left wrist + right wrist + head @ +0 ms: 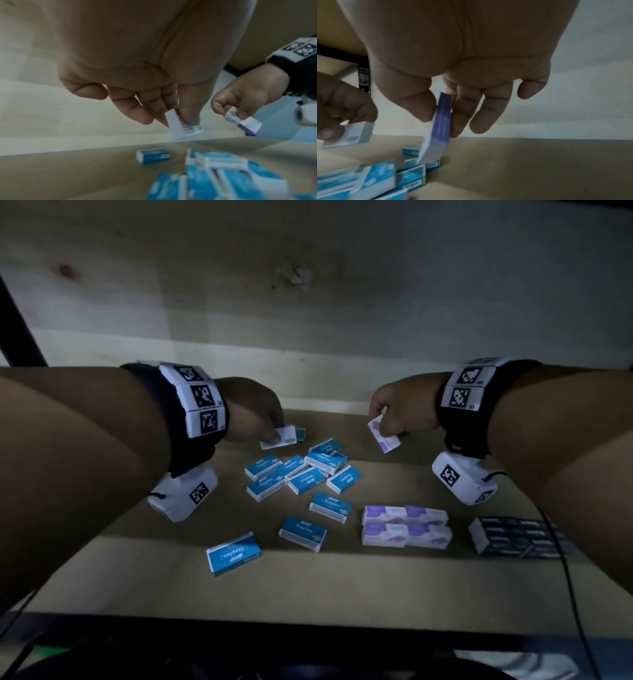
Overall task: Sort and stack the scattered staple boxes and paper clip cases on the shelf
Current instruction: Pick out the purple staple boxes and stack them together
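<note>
Several blue staple boxes [301, 474] lie scattered mid-shelf, some overlapping. My left hand [255, 414] pinches a small white box [279, 437] just above the back of that pile; the left wrist view shows the same white box [181, 127] between thumb and fingers. My right hand [397, 409] holds a purple-and-white box [384, 436] in the air to the right, and the right wrist view shows this purple box [439, 125] edge-on between thumb and fingers. Purple boxes [406, 525] sit stacked in a neat block at front right, next to a block of dark boxes [513, 537].
The brown shelf board [428, 587] runs to a dark front rail. A pale wooden back wall [308, 320] closes the rear, with a black upright post [20, 330] at the left. A black cable [565, 577] trails down from my right wrist past the dark boxes.
</note>
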